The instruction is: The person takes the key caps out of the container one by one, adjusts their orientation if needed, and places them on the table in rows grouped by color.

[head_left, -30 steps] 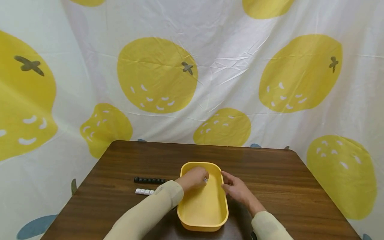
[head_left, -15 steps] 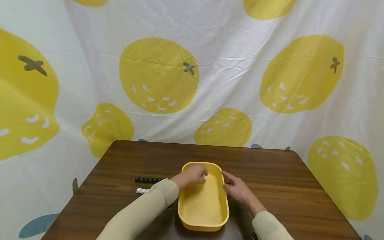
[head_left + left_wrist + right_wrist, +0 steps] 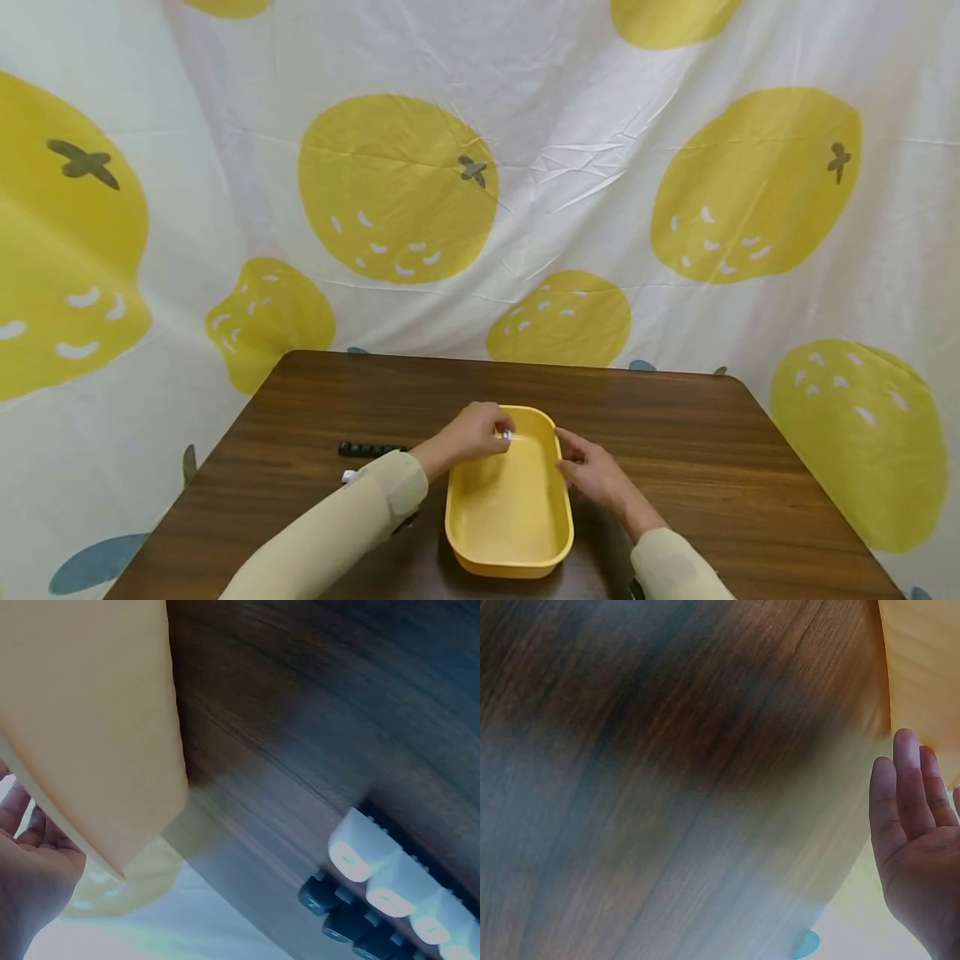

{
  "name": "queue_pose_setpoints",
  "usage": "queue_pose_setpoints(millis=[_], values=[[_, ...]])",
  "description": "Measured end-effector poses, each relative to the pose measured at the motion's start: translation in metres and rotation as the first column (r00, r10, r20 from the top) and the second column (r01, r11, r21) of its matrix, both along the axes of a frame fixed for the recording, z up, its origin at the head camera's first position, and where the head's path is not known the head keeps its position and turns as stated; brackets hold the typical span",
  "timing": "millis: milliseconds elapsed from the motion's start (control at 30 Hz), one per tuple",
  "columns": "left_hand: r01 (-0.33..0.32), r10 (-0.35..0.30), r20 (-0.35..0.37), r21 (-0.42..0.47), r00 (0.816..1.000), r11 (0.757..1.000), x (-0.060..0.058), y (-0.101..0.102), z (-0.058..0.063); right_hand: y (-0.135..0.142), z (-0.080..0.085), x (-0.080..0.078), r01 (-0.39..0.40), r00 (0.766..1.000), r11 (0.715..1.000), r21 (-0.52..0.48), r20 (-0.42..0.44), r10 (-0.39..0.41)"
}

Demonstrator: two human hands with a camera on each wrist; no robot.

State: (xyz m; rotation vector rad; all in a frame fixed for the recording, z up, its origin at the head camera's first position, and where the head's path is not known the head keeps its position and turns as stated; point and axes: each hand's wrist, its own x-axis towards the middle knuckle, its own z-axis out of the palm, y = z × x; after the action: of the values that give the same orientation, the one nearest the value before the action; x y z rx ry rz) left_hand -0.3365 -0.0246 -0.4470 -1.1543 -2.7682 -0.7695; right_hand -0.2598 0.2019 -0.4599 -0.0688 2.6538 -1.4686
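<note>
A yellow plastic bin [image 3: 510,569] stands on the table. Over its far left part is my left hand [image 3: 471,433], which pinches a small white keycap [image 3: 507,435] between thumb and fingers. In the left wrist view that hand [image 3: 37,881] shows beyond the bin's rim. My right hand [image 3: 596,479] touches the bin's outer right side. Its fingers are straight in the right wrist view. Left of the bin lie a row of white keycaps [image 3: 390,889] and a row of black keycaps [image 3: 367,449]. My left sleeve hides most of the white row in the head view.
The dark wood table [image 3: 697,467] has its far edge close to a white curtain [image 3: 555,167] printed with yellow lemons. Bare wood surrounds the bin on the right and behind.
My left hand has risen from inside the bin and moved left toward its rim, with the white keycap still pinched. The sleeve now covers more of the white row. My right hand stays put.
</note>
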Motion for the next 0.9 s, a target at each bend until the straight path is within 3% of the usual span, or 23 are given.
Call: queue_pose_setpoints(millis=[300,533,900], values=[[-0.072,0.057,0.111,0.137,0.992,0.988,0.003,-0.020,0.006,0.001,-0.001,-0.001,-0.005,1.000,1.000,0.018,-0.005,0.005],[-0.132,0.100,0.156,0.209,0.983,0.969,0.000,-0.036,0.006,0.000,-0.002,-0.001,-0.013,1.000,1.000,0.007,-0.022,0.013],[-0.243,0.174,0.263,0.257,0.949,0.935,0.006,-0.065,0.012,0.000,0.000,-0.001,-0.011,1.000,1.000,0.007,-0.021,0.011]])
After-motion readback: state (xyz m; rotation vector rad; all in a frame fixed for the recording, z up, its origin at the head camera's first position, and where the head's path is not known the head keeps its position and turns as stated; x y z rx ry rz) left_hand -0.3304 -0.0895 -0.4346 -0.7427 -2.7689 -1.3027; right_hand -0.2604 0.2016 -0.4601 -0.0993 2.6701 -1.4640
